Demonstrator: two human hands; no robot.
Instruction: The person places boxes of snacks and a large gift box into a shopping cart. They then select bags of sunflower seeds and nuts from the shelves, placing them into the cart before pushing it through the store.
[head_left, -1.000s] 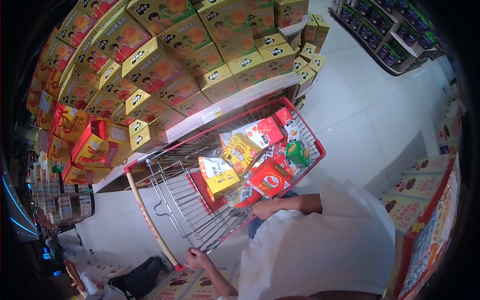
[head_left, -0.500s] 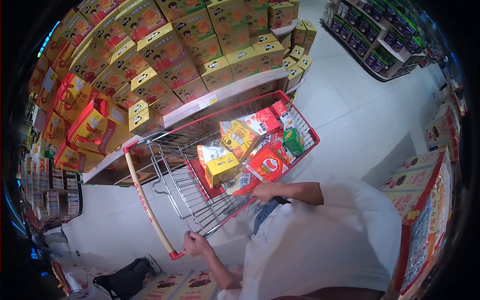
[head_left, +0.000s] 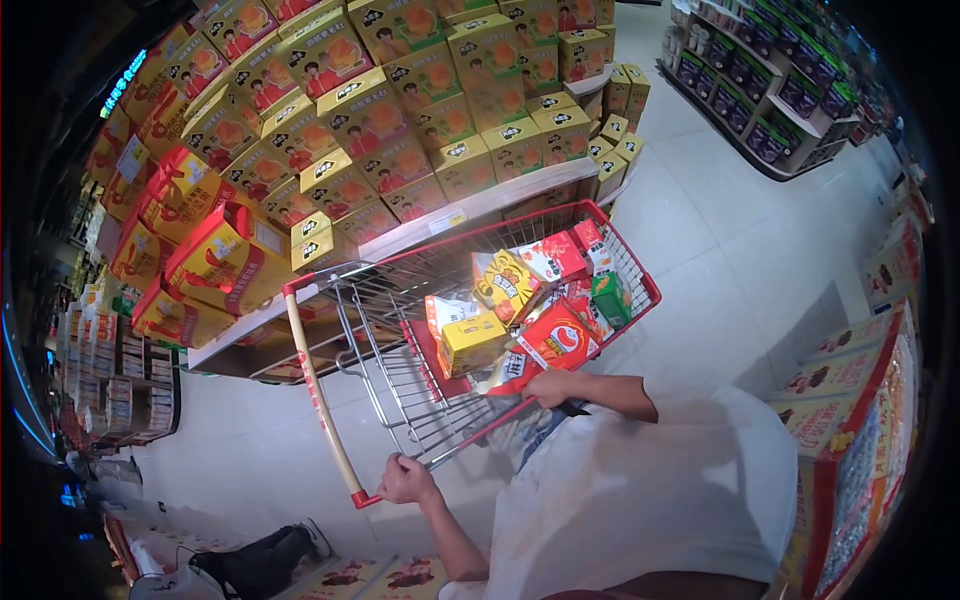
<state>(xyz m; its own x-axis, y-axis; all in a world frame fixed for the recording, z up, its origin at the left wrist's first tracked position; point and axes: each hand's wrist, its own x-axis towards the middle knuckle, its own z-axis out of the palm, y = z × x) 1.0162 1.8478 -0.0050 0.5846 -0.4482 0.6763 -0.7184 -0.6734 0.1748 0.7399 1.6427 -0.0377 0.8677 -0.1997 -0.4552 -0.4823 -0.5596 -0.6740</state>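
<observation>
A metal shopping cart [head_left: 452, 452] with red plastic edging stands beside me. My left hand [head_left: 407, 480] is closed round its frame near the red corner of the pale handle bar [head_left: 315, 395]. My right hand [head_left: 548, 387] is closed on the side rail, close to a red snack packet [head_left: 556, 338]; its fingertips are partly hidden. In the basket lie a yellow box [head_left: 473, 343], a yellow tiger-striped pack [head_left: 506, 285], a red-and-white box [head_left: 552, 257], a green box [head_left: 611, 299] and other packets.
Stacked yellow gift boxes [head_left: 375, 130] fill a display shelf along the cart's far side, with red-and-yellow gift bags [head_left: 225, 262] at its left. Purple-pack shelves [head_left: 765, 85] stand at upper right. Cartons [head_left: 845, 385] border the right. Another person's dark-clad leg [head_left: 265, 560] shows lower left.
The whole view has shifted, so the shelf and cart sit farther right and mostly slightly lower. Both hands keep their places on the cart, and its contents look unchanged.
</observation>
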